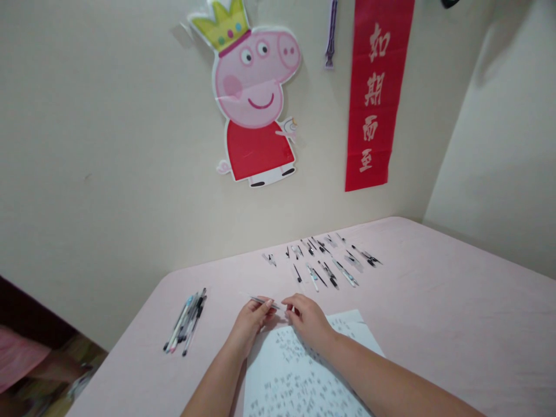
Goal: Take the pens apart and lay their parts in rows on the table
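Observation:
My left hand (254, 317) pinches a slim pen (266, 302) between thumb and fingers, above the top edge of a written sheet. The pen points toward my right hand (307, 319), whose fingers are curled close to its end. Whether something small sits in those right fingertips is too fine to make out. Beneath both forearms lies the white paper (299, 385), covered in rows of handwriting and partly hidden by my right arm. Beyond my hands, several pen parts (328, 272) are spread in loose rows, dark pieces and pale tubes among them.
To the left, a bundle of several pens (186, 321) lies on the pink-covered surface (434, 324). Its far edge meets a wall with a cartoon pig cutout (260, 150) and a red banner (377, 98). Part of a person in a pink garment (19, 356) shows at lower left.

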A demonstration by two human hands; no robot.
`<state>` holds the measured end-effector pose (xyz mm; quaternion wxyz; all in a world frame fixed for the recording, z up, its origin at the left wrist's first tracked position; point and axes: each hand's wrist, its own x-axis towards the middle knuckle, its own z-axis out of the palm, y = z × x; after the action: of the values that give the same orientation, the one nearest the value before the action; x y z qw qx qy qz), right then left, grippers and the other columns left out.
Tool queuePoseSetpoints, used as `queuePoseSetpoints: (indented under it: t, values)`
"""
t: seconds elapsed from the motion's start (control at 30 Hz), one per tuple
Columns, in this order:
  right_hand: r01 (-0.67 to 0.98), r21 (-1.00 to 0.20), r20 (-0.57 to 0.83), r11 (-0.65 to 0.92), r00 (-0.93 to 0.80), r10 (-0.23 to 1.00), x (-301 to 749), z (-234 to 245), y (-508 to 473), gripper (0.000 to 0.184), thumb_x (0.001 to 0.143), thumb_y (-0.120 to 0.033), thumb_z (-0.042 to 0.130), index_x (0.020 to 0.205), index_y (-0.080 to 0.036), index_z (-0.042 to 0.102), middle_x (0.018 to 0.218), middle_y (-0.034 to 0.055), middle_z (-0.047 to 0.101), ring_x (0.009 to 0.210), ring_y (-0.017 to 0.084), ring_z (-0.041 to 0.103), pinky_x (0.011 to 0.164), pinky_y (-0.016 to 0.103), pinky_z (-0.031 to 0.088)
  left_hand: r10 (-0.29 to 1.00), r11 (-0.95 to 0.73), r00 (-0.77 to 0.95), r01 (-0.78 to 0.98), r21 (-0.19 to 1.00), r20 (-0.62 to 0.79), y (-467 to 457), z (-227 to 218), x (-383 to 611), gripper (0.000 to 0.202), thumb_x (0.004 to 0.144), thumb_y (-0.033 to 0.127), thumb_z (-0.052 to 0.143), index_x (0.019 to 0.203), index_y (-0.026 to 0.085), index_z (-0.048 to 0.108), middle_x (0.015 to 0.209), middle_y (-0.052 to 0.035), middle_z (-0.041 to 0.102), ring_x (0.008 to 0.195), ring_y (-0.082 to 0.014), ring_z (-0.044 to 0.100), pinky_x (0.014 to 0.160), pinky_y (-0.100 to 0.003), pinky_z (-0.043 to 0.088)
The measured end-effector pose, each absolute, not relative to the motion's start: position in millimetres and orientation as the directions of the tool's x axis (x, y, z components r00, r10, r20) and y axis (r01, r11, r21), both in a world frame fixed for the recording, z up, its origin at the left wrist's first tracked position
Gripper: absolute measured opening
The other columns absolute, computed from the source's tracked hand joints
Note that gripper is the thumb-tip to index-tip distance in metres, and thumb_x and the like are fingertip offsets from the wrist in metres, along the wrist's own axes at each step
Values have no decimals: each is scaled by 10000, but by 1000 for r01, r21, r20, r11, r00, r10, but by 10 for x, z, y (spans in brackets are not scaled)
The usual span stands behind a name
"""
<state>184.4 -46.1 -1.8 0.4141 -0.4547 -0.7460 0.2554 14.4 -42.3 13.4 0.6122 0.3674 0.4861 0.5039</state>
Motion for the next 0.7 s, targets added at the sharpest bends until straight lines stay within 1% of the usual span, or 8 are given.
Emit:
queuePoseSetpoints:
  t: [0.07, 0.13, 0.23, 0.37, 0.43, 0.53, 0.6, 0.7]
  values:
    - [502, -731, 393, 463, -244, 886, 1853, -38, -458, 294, 761, -50, 552, 995, -190, 660, 858, 35, 649, 786, 168, 593, 751, 286, 447, 975, 203, -33, -277, 939, -221, -393, 148, 105, 372, 541, 359, 832, 771, 126, 656, 707, -21, 667, 653, -92, 599, 595, -170, 451]
    - [544, -699, 391, 464, -253, 885, 1861, -39, -463, 289, 774, -58, 544, 1004, -190, 660, 885, 46, 653, 816, 181, 600, 760, 293, 445, 975, 148, -114, -308, 940, -191, -351, 160, 46, 355, 564, 342, 820, 795, 128, 654, 705, -15, 664, 642, -88, 599, 582, -163, 455]
    - [606, -663, 365, 440, -251, 896, 1872, -16, -477, 276, 801, -67, 520, 990, -198, 672, 918, 57, 655, 848, 195, 610, 754, 291, 440, 958, 50, -246, -360, 932, -147, -283, 170, -71, 273, 646, 263, 765, 856, 139, 642, 690, 2, 647, 606, -77, 596, 562, -159, 469]
    - [680, -635, 311, 367, -210, 927, 1895, 12, -479, 274, 832, -90, 489, 978, -213, 685, 941, 48, 655, 888, 193, 611, 764, 270, 419, 906, 5, -391, -376, 927, -164, -234, 191, -199, 165, 732, 161, 655, 889, 144, 607, 649, 22, 612, 551, -55, 578, 529, -139, 473]
    - [718, -617, 282, 321, -179, 943, 1915, 9, -470, 276, 843, -104, 477, 981, -221, 686, 945, 36, 656, 894, 184, 608, 764, 257, 402, 903, 38, -396, -317, 948, -168, -233, 208, -211, 137, 754, 176, 629, 878, 139, 587, 634, 26, 598, 539, -52, 573, 518, -137, 471]
    - [776, -573, 247, 264, -144, 958, 1945, -11, -450, 274, 854, -116, 462, 958, -227, 691, 933, 26, 656, 892, 175, 604, 749, 248, 380, 942, 125, -288, -174, 977, -172, -247, 212, -150, 196, 751, 225, 636, 898, 122, 558, 586, 27, 586, 502, -64, 558, 478, -147, 451]
    - [805, -541, 232, 244, -136, 963, 1959, -24, -437, 271, 862, -124, 456, 941, -230, 692, 927, 24, 653, 885, 170, 602, 734, 248, 370, 954, 187, -223, -72, 980, -198, -262, 191, -74, 318, 724, 241, 660, 977, 113, 517, 515, 44, 563, 438, -82, 529, 422, -165, 414]
    - [833, -501, 218, 234, -141, 966, 1968, -24, -425, 262, 869, -138, 453, 912, -234, 692, 922, 23, 645, 868, 165, 598, 706, 249, 357, 966, 224, -165, 140, 964, -201, -303, 150, 41, 564, 695, 278, 680, 1147, 106, 389, 429, 88, 518, 356, -103, 475, 369, -181, 344]
